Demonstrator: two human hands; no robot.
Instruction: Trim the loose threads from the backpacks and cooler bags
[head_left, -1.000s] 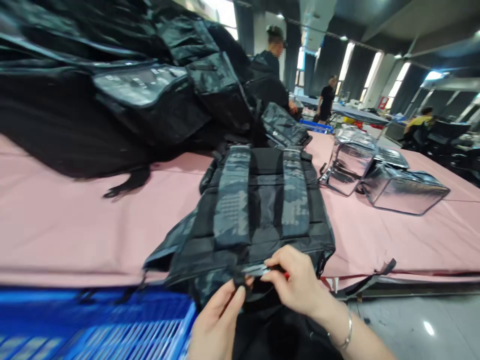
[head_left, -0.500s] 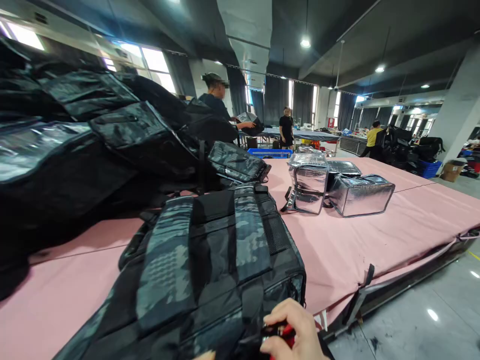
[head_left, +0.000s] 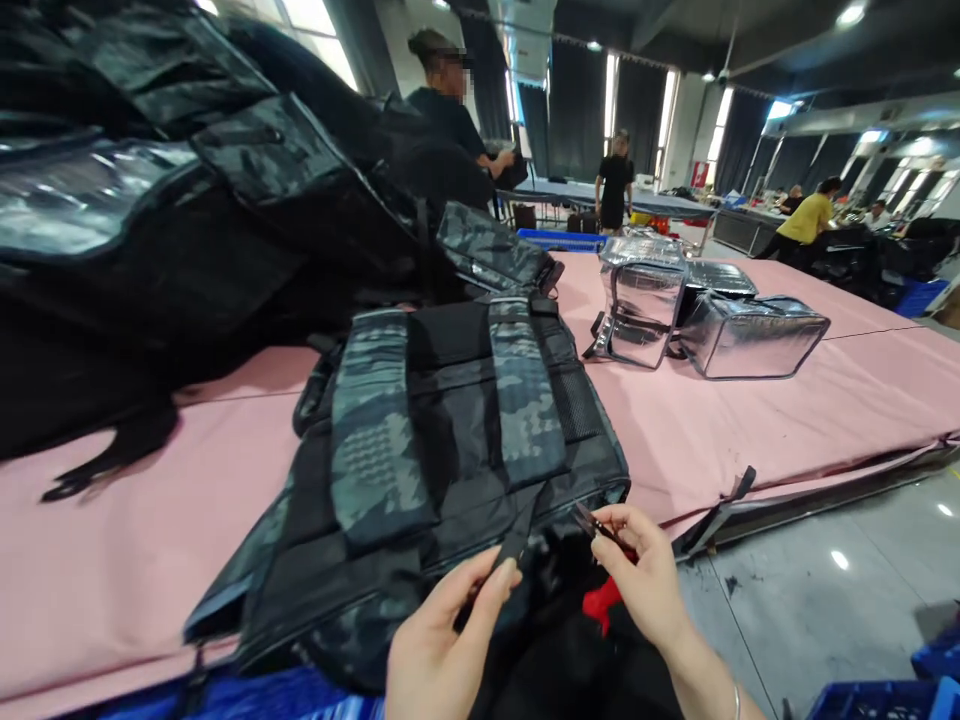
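A black backpack point(head_left: 457, 430) with grey camouflage shoulder straps lies on the pink-covered table point(head_left: 757, 430), its lower end towards me. My left hand point(head_left: 450, 630) pinches a black webbing strap point(head_left: 519, 530) at the backpack's near edge. Just right of it, my right hand point(head_left: 649, 580) is closed around small dark thread snips point(head_left: 586, 520), their tips pointing at the bag's lower corner. A red piece point(head_left: 600, 605) hangs below that hand. The snips' handles are mostly covered by the fingers.
A tall heap of black and camouflage bags point(head_left: 247, 240) rises on the left. Several silver insulated bags point(head_left: 757, 335) stand farther right on the table. Blue crates point(head_left: 862, 700) sit on the floor, lower right. People work in the background.
My view has tipped down. My left hand has risen into view and now grips the strap. My right hand still holds the snips, now shown beside the backpack's lower corner.
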